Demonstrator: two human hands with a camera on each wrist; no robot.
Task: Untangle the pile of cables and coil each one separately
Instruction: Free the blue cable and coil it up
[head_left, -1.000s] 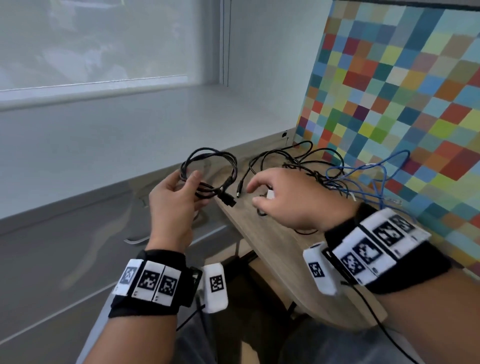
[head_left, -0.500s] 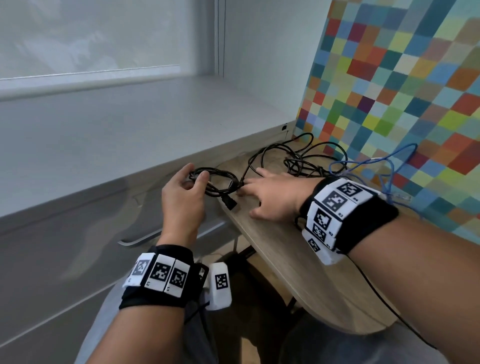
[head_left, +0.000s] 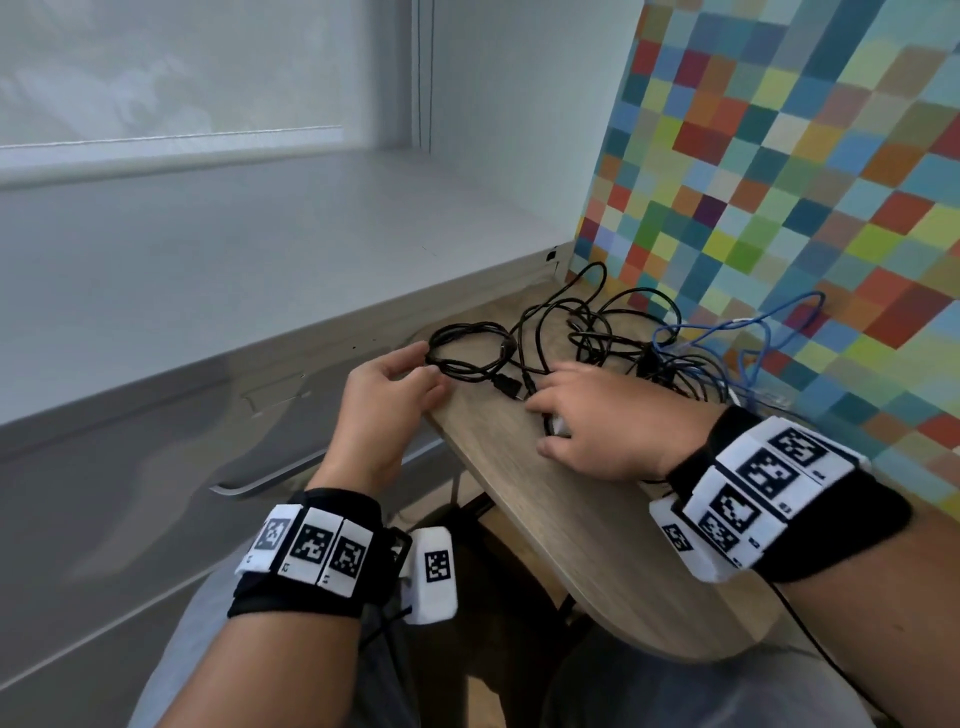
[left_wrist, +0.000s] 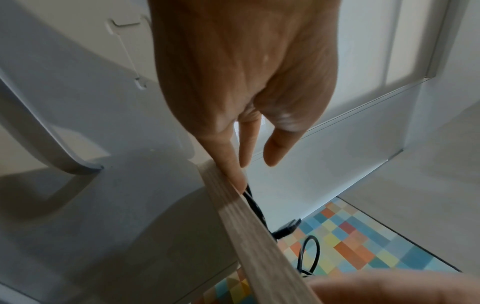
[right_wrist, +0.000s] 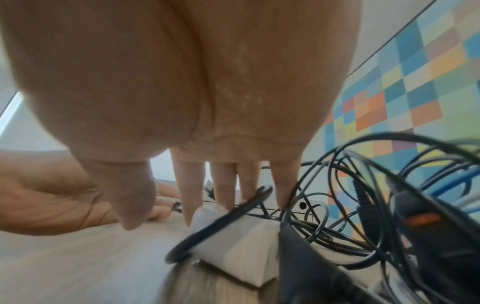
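Observation:
A coiled black cable (head_left: 467, 347) lies on the wooden table (head_left: 597, 545) near its left edge, its USB plug (head_left: 506, 387) pointing toward me. My left hand (head_left: 427, 371) hovers at the coil's near side with relaxed fingers; in the left wrist view one fingertip (left_wrist: 237, 176) touches the table edge beside the black cable (left_wrist: 255, 205). To the right, my right hand (head_left: 545, 418) rests flat, its straight fingers (right_wrist: 223, 185) on a white block (right_wrist: 241, 246) and a cable loop. Behind it lies the tangle of black cables (head_left: 602, 322) with a blue cable (head_left: 737, 332).
A multicoloured checkered wall (head_left: 779, 182) closes the table's right side. A grey windowsill (head_left: 260, 249) runs along the left, with a drawer front and its handle (head_left: 270, 478) below. The near part of the table is bare wood.
The left hand lowered the coiled black cable onto the table and let it go. The right hand came down from mid-air to rest flat on the cables.

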